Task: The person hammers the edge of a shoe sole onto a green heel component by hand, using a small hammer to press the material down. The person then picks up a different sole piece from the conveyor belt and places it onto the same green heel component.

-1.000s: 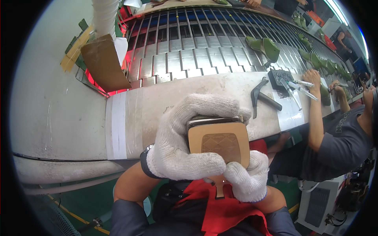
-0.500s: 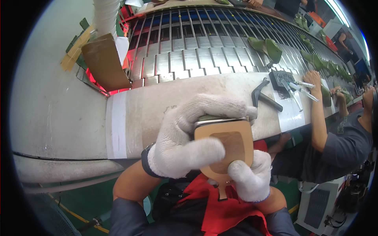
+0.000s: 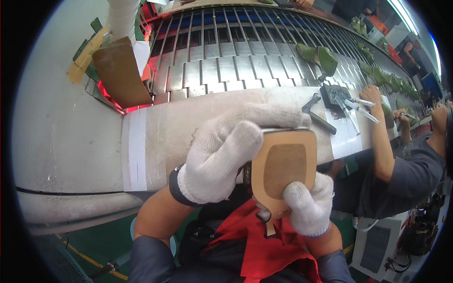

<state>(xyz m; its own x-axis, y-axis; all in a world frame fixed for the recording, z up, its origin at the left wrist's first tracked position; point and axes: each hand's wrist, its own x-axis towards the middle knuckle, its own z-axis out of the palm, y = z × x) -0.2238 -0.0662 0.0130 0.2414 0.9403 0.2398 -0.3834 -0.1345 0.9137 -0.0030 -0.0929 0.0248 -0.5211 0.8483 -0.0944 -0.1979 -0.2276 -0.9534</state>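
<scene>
Tan, brown-centred, rounded sole-shaped piece [image 3: 284, 162]: held before pale table [image 3: 167, 144], long axis far-to-near. White-knit-gloved right hand [image 3: 311, 207], nearer its narrow end, pinches near-right edge. White-knit-gloved left hand [image 3: 221, 158]: leftward, fingers along far edge, thumb spread.

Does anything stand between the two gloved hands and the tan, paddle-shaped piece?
Nothing visible: the right hand has its thumb on the tan piece; the left hand has fingers along its far edge.
</scene>
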